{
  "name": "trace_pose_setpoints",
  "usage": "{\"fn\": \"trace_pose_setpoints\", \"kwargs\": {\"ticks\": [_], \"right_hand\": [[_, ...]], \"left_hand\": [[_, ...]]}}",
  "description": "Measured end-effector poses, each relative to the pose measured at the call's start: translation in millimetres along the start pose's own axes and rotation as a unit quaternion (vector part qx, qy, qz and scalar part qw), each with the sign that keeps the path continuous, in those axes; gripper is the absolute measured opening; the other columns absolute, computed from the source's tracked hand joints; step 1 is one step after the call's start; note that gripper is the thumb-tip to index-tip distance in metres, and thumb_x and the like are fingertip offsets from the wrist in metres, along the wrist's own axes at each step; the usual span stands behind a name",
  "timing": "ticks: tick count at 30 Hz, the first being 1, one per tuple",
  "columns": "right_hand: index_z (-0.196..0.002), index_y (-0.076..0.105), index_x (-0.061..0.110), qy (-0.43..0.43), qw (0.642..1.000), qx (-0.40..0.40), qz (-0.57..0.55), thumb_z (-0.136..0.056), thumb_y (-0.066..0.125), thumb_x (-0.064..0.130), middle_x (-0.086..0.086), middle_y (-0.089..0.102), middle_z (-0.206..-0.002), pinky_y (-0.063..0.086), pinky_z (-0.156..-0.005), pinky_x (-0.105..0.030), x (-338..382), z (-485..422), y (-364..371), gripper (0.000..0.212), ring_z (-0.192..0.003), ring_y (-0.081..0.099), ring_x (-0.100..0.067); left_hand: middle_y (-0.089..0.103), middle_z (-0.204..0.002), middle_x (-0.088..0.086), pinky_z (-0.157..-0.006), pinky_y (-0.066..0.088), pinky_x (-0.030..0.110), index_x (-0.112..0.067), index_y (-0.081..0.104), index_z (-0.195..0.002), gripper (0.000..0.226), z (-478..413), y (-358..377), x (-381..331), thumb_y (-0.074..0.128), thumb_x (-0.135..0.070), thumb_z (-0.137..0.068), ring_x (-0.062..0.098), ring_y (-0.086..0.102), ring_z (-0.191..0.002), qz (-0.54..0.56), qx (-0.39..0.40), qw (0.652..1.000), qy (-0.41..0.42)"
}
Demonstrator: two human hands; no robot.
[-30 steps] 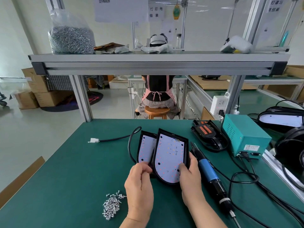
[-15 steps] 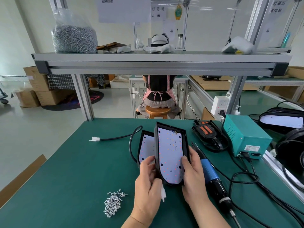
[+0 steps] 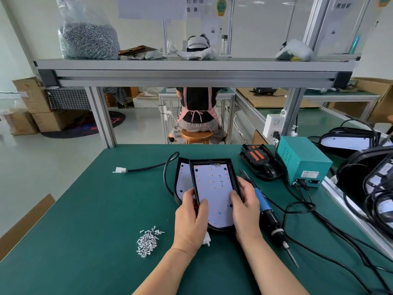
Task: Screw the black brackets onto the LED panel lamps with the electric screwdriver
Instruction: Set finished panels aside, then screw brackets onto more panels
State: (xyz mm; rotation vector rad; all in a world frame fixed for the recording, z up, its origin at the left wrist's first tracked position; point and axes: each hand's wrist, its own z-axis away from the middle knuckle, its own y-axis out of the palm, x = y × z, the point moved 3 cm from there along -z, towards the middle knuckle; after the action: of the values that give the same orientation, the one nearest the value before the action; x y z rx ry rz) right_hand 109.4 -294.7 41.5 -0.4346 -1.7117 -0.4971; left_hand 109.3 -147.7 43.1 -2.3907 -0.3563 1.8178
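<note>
Both hands clasp one LED panel lamp by its long sides. The left hand has its thumb laid on the white LED face with fingers curled under the left rim, and the right hand grips the right rim the same way. The lamp faces up with its rounded end toward the person. It overlaps a second lamp lying just behind it to the left. Whether its near end rests on the green mat cannot be told.

By its look the lamp is a stiff, flat, fairly light shell, a black frame round a bare LED board. The frame is the place to hold it. Thumbs pressed on the board could harm the small diodes, and the smooth plastic might slip from a single hand. A black cable trails off to a white connector and may drag when the lamp is turned.

The electric screwdriver lies on the mat just beside the right hand, with no hand on it. A heap of screws sits near the left wrist. Farther right are a black part with orange inserts, a teal power box and more lamps. No bracket can be picked out for certain.
</note>
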Motion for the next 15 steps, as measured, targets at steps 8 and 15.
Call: {"fn": "trace_pose_setpoints", "kwargs": {"ticks": [8,15], "right_hand": [[-0.147,0.044,0.018,0.004,0.994,-0.006,0.106,-0.098,0.042,-0.004,0.004,0.056,-0.139,0.039,-0.11,-0.031,7,36,-7,0.053,-0.131,0.05,-0.016],[-0.148,0.044,0.014,0.017,0.986,-0.015,0.165,-0.091,0.042,-0.01,0.0,0.057,-0.138,0.038,-0.112,-0.037,11,57,-27,0.062,-0.13,0.05,-0.019]], "left_hand": [[0.06,-0.135,0.007,-0.1,0.046,0.038,-0.017,0.038,-0.15,0.059,2,0,-3,0.05,-0.008,-0.093,0.028,0.056,-0.118,-0.066,0.03,0.997,-0.003],[0.067,-0.103,0.003,-0.074,0.045,0.032,-0.024,0.045,-0.137,0.048,18,4,-2,0.049,-0.015,-0.09,0.021,0.057,-0.087,-0.058,0.101,0.992,-0.049]]}}
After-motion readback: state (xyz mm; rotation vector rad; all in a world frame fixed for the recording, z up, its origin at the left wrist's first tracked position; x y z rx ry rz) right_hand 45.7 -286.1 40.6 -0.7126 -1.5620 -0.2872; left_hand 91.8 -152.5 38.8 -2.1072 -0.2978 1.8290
